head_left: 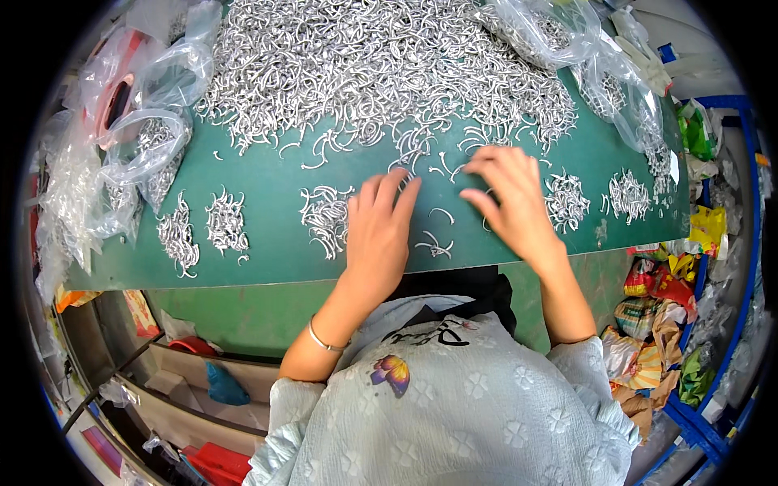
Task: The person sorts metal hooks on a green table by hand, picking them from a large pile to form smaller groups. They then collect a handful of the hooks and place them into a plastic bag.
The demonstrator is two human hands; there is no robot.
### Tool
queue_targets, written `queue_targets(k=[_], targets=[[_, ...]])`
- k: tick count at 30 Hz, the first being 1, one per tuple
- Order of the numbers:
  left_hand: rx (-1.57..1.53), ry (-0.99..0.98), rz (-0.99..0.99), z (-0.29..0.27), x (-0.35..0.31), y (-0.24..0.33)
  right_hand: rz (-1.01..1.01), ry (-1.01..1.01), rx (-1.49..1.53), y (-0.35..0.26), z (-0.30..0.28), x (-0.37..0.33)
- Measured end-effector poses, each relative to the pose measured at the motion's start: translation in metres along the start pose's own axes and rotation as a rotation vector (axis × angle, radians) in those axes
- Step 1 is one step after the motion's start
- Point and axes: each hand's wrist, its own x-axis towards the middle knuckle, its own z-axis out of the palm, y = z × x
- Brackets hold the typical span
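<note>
Small curved silver metal pieces [389, 65] lie in a wide heap across the far part of the green table [267, 178]. My left hand [378, 231] rests low over the tabletop, fingers stretched forward and slightly apart, beside a small pile of the pieces [324, 220]. To its right, my right hand [515, 198] is open, thumb and fingers spread toward loose pieces [444, 166] at the heap's near edge. Another small pile [567, 201] sits just right of this hand. Between the hands lie a few single curved pieces [436, 245]. No held piece shows; the fingertips are partly blurred.
Two small piles [225, 220] sit at the table's left, and one more [629, 197] at the right. Clear plastic bags [154, 154] of pieces crowd the left edge; others [600, 65] lie far right. A blue-framed rack [741, 267] with colourful packages stands right. Drawers [186, 389] are below left.
</note>
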Motion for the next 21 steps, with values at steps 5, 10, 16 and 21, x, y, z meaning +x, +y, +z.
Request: queue_targets(k=[5,10,16,21], targets=[[-0.036,-0.048,-0.061,0.007,0.006,-0.011,0.031,0.023,-0.015,0.018,0.005,-0.006],[-0.084,0.036,-0.089,0.015,0.017,-0.008,-0.053,0.064,-0.084,0.013,0.023,0.012],[-0.155,0.015,-0.099,0.003,0.002,0.006,-0.021,-0.103,-0.109,-0.016,0.013,-0.012],[-0.158,-0.034,-0.104,0.006,-0.008,0.009,0.073,-0.103,0.128,-0.01,0.012,-0.009]])
